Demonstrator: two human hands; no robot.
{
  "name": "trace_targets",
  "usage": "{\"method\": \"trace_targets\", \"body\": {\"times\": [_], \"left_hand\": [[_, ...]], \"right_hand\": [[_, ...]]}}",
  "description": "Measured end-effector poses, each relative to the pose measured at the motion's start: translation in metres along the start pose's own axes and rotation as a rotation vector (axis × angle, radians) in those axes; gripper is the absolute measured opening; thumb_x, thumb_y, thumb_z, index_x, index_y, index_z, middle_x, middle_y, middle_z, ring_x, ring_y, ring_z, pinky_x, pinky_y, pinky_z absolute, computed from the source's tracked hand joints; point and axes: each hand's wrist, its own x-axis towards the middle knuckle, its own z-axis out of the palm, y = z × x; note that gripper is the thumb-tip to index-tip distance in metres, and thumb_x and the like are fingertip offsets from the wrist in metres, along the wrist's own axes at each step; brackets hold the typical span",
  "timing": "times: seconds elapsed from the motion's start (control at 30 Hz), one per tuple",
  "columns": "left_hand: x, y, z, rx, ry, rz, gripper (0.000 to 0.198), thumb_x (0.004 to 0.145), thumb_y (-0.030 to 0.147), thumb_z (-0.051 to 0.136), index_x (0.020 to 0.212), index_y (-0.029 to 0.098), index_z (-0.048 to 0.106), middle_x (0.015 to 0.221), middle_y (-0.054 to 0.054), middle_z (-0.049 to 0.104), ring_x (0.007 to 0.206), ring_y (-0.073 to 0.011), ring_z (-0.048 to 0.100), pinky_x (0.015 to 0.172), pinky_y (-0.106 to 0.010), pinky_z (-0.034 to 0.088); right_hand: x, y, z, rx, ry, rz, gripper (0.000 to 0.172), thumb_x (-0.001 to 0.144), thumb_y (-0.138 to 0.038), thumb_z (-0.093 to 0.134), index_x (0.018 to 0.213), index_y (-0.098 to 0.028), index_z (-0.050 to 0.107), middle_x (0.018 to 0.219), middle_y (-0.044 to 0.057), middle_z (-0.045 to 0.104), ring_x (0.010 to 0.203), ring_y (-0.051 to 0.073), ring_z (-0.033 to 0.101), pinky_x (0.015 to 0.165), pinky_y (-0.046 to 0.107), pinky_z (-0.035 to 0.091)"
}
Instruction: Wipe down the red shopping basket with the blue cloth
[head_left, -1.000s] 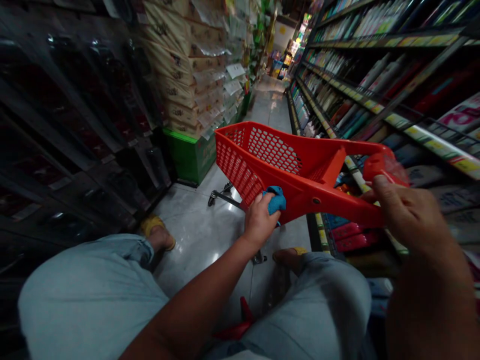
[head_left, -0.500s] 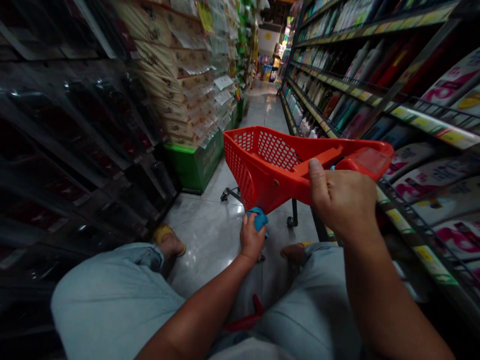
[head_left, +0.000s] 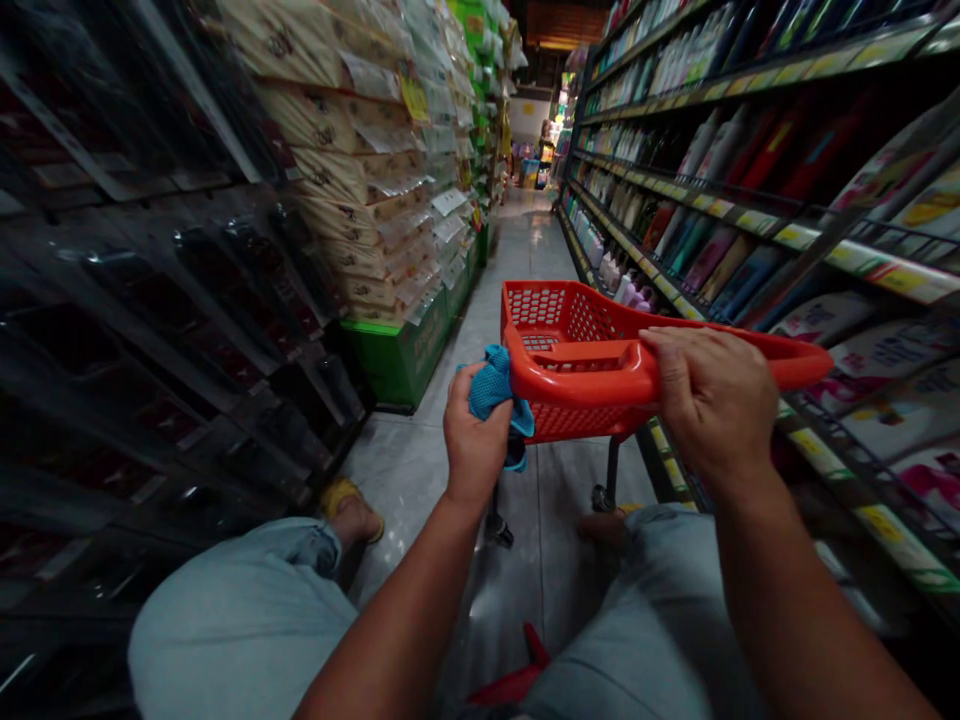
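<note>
My right hand is closed over the long handle of a red plastic shopping trolley. The trolley's mesh basket stands ahead of my legs, upright on its metal-legged frame. My left hand grips a crumpled blue mesh cloth, pressing it to the basket's near left corner. Part of the cloth hangs below my fingers. The basket's inside shows only its red mesh walls and floor. The lower frame is partly hidden behind the basket.
Tall shelves of bottles and packaged goods line the aisle's right side. Stacked wrapped packs on a green stand and dark glass-fronted shelving line the left. A tiled floor runs ahead between them.
The trolley has swung from a sideways tilt to nearly level, pointing down the aisle. My right hand has shifted onto the handle's top, and my left hand and the cloth have risen beside the basket.
</note>
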Motion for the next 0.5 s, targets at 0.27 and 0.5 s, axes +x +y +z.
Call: {"method": "trace_targets", "body": {"times": [0.27, 0.5], "left_hand": [[0.031, 0.056, -0.022, 0.141, -0.129, 0.236, 0.029, 0.077, 0.022, 0.067, 0.105, 0.026, 0.066, 0.109, 0.001, 0.069, 0.105, -0.0194, 0.066, 0.099, -0.034, 0.05], [0.05, 0.067, -0.014, 0.459, -0.204, 0.297, 0.029, 0.079, 0.019, 0.064, 0.107, 0.024, 0.066, 0.103, -0.004, 0.067, 0.098, -0.0236, 0.064, 0.087, -0.037, 0.051]], "right_hand": [[0.005, 0.044, -0.004, -0.006, 0.155, 0.012, 0.048, 0.103, -0.042, 0.036, 0.099, -0.019, 0.078, 0.1, 0.011, 0.078, 0.102, 0.028, 0.07, 0.096, 0.048, 0.049], [-0.005, 0.117, 0.0, -0.12, 0.169, 0.27, 0.065, 0.104, -0.052, 0.024, 0.081, -0.02, 0.075, 0.091, 0.016, 0.076, 0.098, 0.031, 0.068, 0.096, 0.049, 0.047]]}}
